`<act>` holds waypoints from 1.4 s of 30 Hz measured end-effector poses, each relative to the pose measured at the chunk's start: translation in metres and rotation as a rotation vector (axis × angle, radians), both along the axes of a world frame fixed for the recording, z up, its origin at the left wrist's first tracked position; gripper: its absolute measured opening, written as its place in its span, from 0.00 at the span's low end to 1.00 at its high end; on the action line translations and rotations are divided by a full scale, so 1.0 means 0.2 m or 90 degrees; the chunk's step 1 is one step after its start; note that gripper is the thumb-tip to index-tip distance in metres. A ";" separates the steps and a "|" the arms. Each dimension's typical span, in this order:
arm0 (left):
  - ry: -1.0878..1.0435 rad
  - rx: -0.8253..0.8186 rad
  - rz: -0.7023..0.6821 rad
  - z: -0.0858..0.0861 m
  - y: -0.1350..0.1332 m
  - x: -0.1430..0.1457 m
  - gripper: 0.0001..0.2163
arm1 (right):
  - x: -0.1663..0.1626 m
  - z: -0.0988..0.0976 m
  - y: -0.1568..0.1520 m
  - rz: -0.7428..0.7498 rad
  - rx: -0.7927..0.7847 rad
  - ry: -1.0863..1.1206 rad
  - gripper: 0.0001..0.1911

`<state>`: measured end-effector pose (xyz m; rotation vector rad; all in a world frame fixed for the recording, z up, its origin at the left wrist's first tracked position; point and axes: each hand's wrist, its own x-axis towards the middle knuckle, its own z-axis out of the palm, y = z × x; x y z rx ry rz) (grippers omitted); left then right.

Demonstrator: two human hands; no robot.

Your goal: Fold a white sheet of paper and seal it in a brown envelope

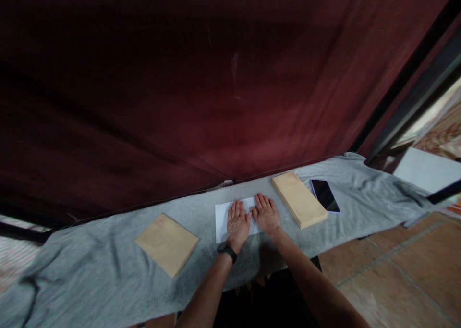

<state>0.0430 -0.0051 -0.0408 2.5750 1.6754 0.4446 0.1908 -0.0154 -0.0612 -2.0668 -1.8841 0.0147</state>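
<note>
A white sheet of paper (222, 222) lies on the grey cloth, partly covered by both hands. My left hand (237, 224), with a dark band on the wrist, presses flat on the paper with its fingers stretched out. Beside it my right hand (266, 215) lies flat over the paper's right part, fingers extended and thumb close to the left thumb. A stack of brown envelopes (298, 198) sits just to the right of my right hand. Off to the left is another brown envelope pile (166, 244), turned at an angle.
A phone (325, 195) with a dark screen lies right of the envelope stack. The grey cloth (90, 261) covers a long narrow surface against a dark red wall (216, 102). A white panel (427, 169) stands at the far right above a tiled floor (406, 261).
</note>
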 end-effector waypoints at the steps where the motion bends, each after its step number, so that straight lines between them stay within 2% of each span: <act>1: -0.005 -0.002 0.003 -0.01 0.01 -0.01 0.28 | 0.00 0.00 0.00 0.002 0.003 0.003 0.30; 5: -0.004 0.022 0.041 -0.06 0.01 -0.18 0.29 | 0.00 -0.01 0.00 0.005 0.008 0.005 0.30; 8: 0.021 0.040 0.089 -0.08 -0.04 -0.32 0.29 | 0.00 -0.01 0.00 0.003 0.004 0.006 0.30; 11: 0.037 0.047 0.112 -0.09 -0.10 -0.40 0.29 | 0.00 0.01 -0.01 -0.004 0.008 0.012 0.29; 17: 0.038 0.046 0.132 -0.10 -0.14 -0.40 0.29 | -0.01 0.07 -0.13 -0.081 0.007 0.061 0.25; 23: 0.041 0.032 0.127 -0.08 -0.14 -0.39 0.29 | 0.01 0.10 -0.19 -0.168 -0.019 0.362 0.16; 29: 0.008 0.021 0.121 -0.06 -0.14 -0.41 0.29 | 0.06 0.15 -0.17 -0.121 -0.007 0.492 0.09; 32: -0.035 0.006 0.106 -0.02 -0.17 -0.40 0.29 | 0.07 0.20 -0.19 -0.101 -0.003 0.560 0.14; 34: -0.081 -0.005 0.056 0.03 -0.21 -0.36 0.30 | 0.06 0.25 -0.20 -0.098 0.010 0.595 0.17; 38: -0.221 -0.052 -0.056 0.17 -0.31 -0.18 0.39 | 0.03 0.41 -0.23 -0.060 0.047 0.634 0.20; 42: -0.513 -0.164 0.004 0.32 -0.31 0.00 0.31 | -0.02 0.61 -0.24 0.062 0.081 0.680 0.21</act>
